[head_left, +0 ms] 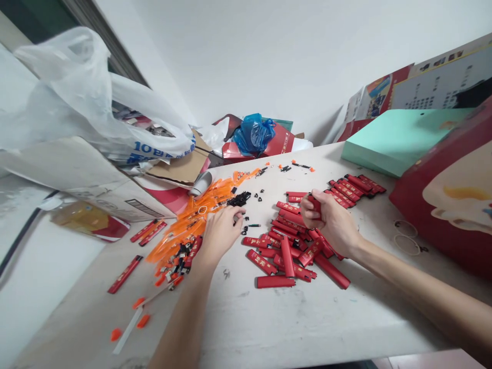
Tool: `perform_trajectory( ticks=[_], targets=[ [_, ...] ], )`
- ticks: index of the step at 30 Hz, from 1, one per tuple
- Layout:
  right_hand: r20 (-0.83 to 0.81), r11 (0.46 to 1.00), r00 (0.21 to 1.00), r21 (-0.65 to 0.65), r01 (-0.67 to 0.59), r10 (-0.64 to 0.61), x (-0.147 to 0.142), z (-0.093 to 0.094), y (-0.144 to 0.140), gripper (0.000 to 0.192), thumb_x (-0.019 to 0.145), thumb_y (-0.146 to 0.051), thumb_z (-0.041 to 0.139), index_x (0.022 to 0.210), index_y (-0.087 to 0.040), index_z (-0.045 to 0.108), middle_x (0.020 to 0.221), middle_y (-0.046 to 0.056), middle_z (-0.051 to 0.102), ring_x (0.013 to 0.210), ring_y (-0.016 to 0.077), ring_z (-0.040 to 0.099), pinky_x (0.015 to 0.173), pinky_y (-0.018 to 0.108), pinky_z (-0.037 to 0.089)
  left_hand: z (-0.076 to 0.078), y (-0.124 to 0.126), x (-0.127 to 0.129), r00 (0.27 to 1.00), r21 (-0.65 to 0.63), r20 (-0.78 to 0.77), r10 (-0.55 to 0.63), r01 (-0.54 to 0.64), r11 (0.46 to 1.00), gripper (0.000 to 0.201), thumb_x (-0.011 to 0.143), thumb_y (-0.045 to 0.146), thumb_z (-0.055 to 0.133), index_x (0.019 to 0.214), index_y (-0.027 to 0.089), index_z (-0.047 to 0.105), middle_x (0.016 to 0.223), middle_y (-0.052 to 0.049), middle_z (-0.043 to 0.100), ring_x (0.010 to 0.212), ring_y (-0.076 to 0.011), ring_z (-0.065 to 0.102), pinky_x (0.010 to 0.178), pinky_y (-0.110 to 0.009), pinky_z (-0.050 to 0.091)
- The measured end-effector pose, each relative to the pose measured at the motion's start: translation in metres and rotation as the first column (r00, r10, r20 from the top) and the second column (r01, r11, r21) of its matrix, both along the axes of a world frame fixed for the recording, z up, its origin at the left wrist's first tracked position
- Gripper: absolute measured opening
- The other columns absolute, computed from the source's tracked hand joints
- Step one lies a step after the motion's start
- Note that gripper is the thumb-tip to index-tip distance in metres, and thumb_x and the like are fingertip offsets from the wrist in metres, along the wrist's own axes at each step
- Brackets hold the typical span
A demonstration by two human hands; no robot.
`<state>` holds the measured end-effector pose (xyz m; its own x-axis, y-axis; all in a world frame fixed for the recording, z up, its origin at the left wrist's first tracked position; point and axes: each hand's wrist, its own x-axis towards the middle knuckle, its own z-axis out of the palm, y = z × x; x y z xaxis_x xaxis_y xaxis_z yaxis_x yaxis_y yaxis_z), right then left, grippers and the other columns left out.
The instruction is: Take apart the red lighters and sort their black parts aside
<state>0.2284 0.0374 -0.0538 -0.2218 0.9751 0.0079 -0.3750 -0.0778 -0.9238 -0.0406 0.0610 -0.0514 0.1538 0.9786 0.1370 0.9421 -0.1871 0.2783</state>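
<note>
My right hand [329,221] is closed around a red lighter casing [314,206], mostly covered by my fingers. Below and beside it lies a loose heap of similar red casings [286,256] with gold print. My left hand [223,229] reaches over the table with curled fingers, beside a pile of small black parts [240,199]. What its fingertips hold, if anything, is hidden. A few tiny black pieces [245,230] and a thin green-and-black stick [254,225] lie just right of it. Orange translucent pieces [172,241] spread out to its left.
A neat row of red casings [348,189] lies behind my right hand. On the right stand a mint-green box [403,138] and a large red bag [453,205]. A cardboard box [103,184] and white plastic bag [73,97] fill the left. Two hair ties [407,245] lie front right.
</note>
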Motion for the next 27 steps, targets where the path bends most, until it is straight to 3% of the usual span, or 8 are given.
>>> perform_trajectory(
  ticks=[6,12,16,18,20,23,25,27],
  targets=[
    [0.107,0.997,0.993,0.050,-0.058,0.052,-0.003,-0.008,-0.002,0.043,0.098,-0.054,0.047,0.071,-0.023,0.034,0.072,-0.003,0.028,0.062,0.0153,0.022,0.054,0.029,0.023,-0.011,-0.001,0.003,0.998,-0.003,-0.015,-0.058,0.058,0.998,0.020,0.092,0.023,0.058,0.101,0.024,0.075,0.101,-0.005,0.076,0.087,-0.0245,0.068,0.078,-0.035,0.043],
    [-0.031,0.986,0.986,0.022,-0.166,0.167,-0.002,-0.011,-0.009,0.028,0.090,-0.047,0.048,0.076,-0.023,0.046,0.077,0.001,0.037,0.066,0.0177,0.031,0.061,0.031,0.035,-0.014,-0.001,0.004,0.997,0.016,0.011,-0.079,0.078,0.997,0.018,0.094,0.023,0.056,0.100,0.024,0.073,0.100,-0.005,0.073,0.092,-0.0236,0.067,0.079,-0.033,0.043],
    [-0.060,0.983,0.982,-0.024,-0.182,0.180,-0.003,-0.007,-0.013,0.028,0.092,-0.045,0.048,0.079,-0.021,0.053,0.081,0.002,0.043,0.069,0.0173,0.033,0.066,0.030,0.039,-0.011,0.001,0.003,0.994,0.081,0.092,-0.052,0.044,0.996,0.021,0.097,0.029,0.054,0.102,0.022,0.073,0.098,-0.006,0.071,0.084,-0.0218,0.064,0.076,-0.033,0.044],
    [-0.045,0.978,0.979,-0.058,-0.200,0.197,-0.005,-0.006,-0.015,0.030,0.095,-0.046,0.047,0.081,-0.021,0.056,0.081,0.002,0.045,0.070,0.0172,0.036,0.069,0.030,0.040,-0.008,0.001,0.007,0.976,0.079,0.215,-0.045,0.028,0.996,0.021,0.096,0.032,0.057,0.100,0.021,0.074,0.093,-0.005,0.071,0.081,-0.0209,0.063,0.074,-0.032,0.045],
    [-0.025,0.976,0.979,-0.078,-0.203,0.201,-0.005,-0.006,-0.016,0.033,0.098,-0.047,0.046,0.083,-0.020,0.059,0.082,0.003,0.048,0.073,0.0174,0.039,0.073,0.030,0.041,-0.004,-0.001,0.014,0.895,0.038,0.440,-0.068,0.057,0.998,0.021,0.093,0.035,0.062,0.099,0.019,0.075,0.092,-0.005,0.073,0.083,-0.0206,0.065,0.077,-0.031,0.048],
    [-0.005,0.977,0.979,-0.066,-0.204,0.204,-0.005,-0.006,-0.018,0.037,0.099,-0.050,0.047,0.082,-0.020,0.060,0.081,0.003,0.050,0.073,0.0171,0.040,0.074,0.029,0.041,0.002,-0.008,0.029,0.626,-0.020,0.775,-0.083,0.156,0.988,0.026,0.089,0.037,0.070,0.104,0.017,0.076,0.101,-0.008,0.076,0.091,-0.0205,0.068,0.080,-0.029,0.052],
    [0.004,0.975,0.977,-0.054,-0.214,0.214,-0.006,-0.005,-0.020,0.037,0.100,-0.051,0.048,0.082,-0.020,0.060,0.081,0.002,0.050,0.072,0.0163,0.040,0.073,0.028,0.041,0.004,-0.015,0.040,0.478,-0.019,0.875,-0.071,0.182,0.983,0.028,0.088,0.035,0.072,0.110,0.018,0.077,0.103,-0.008,0.076,0.088,-0.0173,0.068,0.079,-0.027,0.053],
    [0.011,0.972,0.973,-0.052,-0.228,0.229,-0.007,-0.004,-0.022,0.036,0.100,-0.051,0.049,0.084,-0.021,0.059,0.083,0.001,0.051,0.071,0.0154,0.039,0.072,0.028,0.040,0.003,-0.022,0.050,0.374,-0.040,0.926,-0.049,0.226,0.973,0.026,0.087,0.032,0.074,0.109,0.019,0.078,0.096,-0.006,0.076,0.077,-0.0133,0.064,0.074,-0.025,0.053]
  ],
)
